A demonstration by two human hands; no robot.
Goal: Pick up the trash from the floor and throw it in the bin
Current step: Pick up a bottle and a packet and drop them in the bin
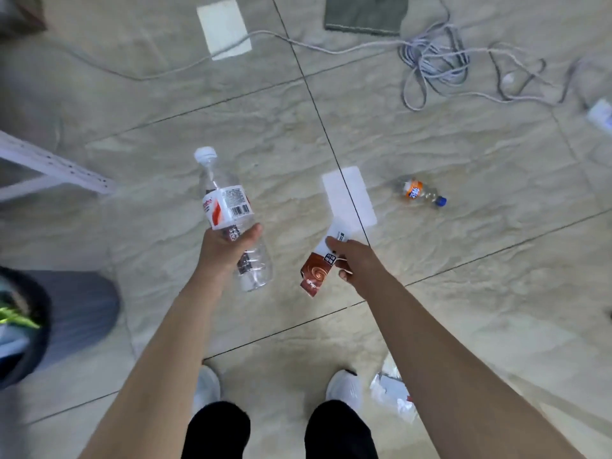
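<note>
My left hand (228,245) grips a clear plastic water bottle (228,210) with a white cap and a red-and-white label, held above the floor. My right hand (351,260) holds a brown-and-white carton (318,270) by its upper end. A small bottle with an orange label and blue cap (420,192) lies on the tiled floor further ahead to the right. A crumpled clear plastic wrapper (392,395) lies by my right shoe. The dark bin (36,326) stands at the left edge, with some trash inside.
A tangled grey cable (430,64) runs across the floor at the top. White paper sheets (223,28) (351,193) and a green cloth (366,13) lie on the tiles. A white metal frame (53,167) juts in from the left. A white power strip (601,115) sits at the right.
</note>
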